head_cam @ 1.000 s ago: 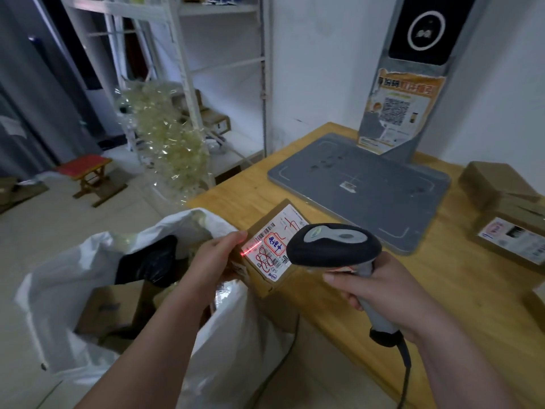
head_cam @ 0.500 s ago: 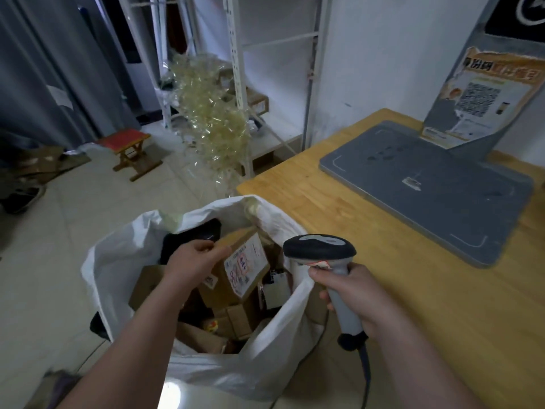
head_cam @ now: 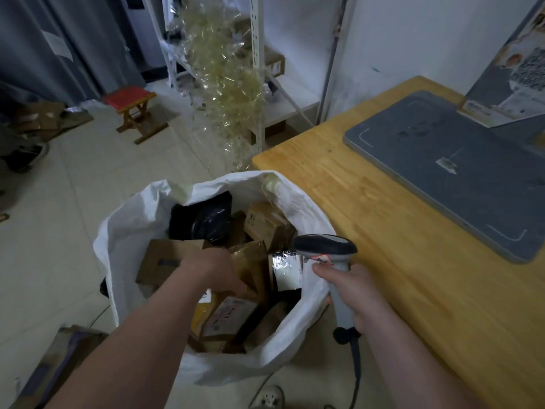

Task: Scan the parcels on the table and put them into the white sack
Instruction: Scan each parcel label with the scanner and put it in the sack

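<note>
The white sack (head_cam: 129, 222) stands open on the floor against the table's left edge, filled with several cardboard parcels and a black pouch (head_cam: 200, 216). My left hand (head_cam: 215, 268) reaches down inside it, fingers curled on the upper edge of a labelled cardboard parcel (head_cam: 231, 314) that lies low among the others. My right hand (head_cam: 354, 290) grips the handle of the grey barcode scanner (head_cam: 324, 249) just beside the sack's right rim, its head pointing left. No parcels on the table are in view.
The wooden table (head_cam: 383, 237) carries a grey scanning pad (head_cam: 442, 166) and a poster stand at far right. A bundle of clear plastic (head_cam: 224, 84) hangs from a white rack (head_cam: 256, 54). A red stool (head_cam: 129, 98) and flattened cardboard (head_cam: 59, 364) are on the floor.
My left hand carried the labelled parcel off the table edge, over the sack and down into it. My view swung left and down; the scanner followed to the sack's rim.
</note>
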A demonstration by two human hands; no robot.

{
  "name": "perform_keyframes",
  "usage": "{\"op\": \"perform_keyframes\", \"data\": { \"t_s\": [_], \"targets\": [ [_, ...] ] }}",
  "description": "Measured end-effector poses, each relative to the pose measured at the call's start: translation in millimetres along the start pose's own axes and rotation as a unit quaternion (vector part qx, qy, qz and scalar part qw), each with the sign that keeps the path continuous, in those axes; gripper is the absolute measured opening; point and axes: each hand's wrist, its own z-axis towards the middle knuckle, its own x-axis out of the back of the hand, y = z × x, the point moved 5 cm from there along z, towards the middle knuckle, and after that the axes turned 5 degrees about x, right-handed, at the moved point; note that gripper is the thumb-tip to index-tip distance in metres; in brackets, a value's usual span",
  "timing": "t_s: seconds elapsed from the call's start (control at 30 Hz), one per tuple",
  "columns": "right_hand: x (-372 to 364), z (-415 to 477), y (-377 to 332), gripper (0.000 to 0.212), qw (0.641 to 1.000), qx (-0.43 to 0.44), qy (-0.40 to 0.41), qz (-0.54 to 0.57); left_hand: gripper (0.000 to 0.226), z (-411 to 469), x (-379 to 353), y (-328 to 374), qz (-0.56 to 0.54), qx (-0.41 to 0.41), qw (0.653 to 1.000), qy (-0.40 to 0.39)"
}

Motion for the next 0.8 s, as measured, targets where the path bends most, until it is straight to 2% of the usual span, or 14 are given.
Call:
{"op": "perform_keyframes", "data": {
  "t_s": [0.1, 0.23, 0.3, 0.37, 0.43, 0.53, 0.63, 0.73, 0.8],
  "targets": [
    [6, 0, -5, 0.025, 1.0, 0.01, 0.014, 0.015, 0.059, 5, -16, 9, 0.069, -0.014, 0.997, 0.012],
    [6, 1, -4, 0.029, 1.0, 0.018, 0.016, 0.002, 0.04, 15, -21, 14, 0.055, -0.056, 0.995, 0.065],
    [5, 3, -1, 0.033, 1.0, 0.017, 0.014, -0.01, 0.043, 20, -24, 11, 0.044, -0.072, 0.995, 0.061],
    [3, 5, 0, 0.034, 1.0, 0.019, 0.016, -0.014, 0.045, 21, -36, 5, 0.1, -0.073, 0.992, 0.036],
    [1, 3, 0, 0.029, 0.999, 0.027, 0.027, -0.003, 0.048, 23, -47, -3, 0.172, -0.048, 0.983, 0.032],
    [3, 0, -5, 0.025, 0.997, 0.046, 0.06, -0.011, 0.057, 21, -42, -10, 0.22, 0.024, 0.97, 0.096],
    [9, 2, -11, 0.023, 0.995, 0.06, 0.082, -0.002, 0.055, 31, -42, -7, 0.171, 0.019, 0.977, 0.123],
    [10, 3, -11, 0.024, 0.996, 0.057, 0.07, -0.01, 0.045, 34, -54, -2, 0.1, -0.02, 0.99, 0.101],
    [8, 3, -6, 0.024, 0.997, 0.049, 0.059, -0.022, 0.047, 34, -58, -3, 0.079, -0.045, 0.992, 0.089]
  ]
}}
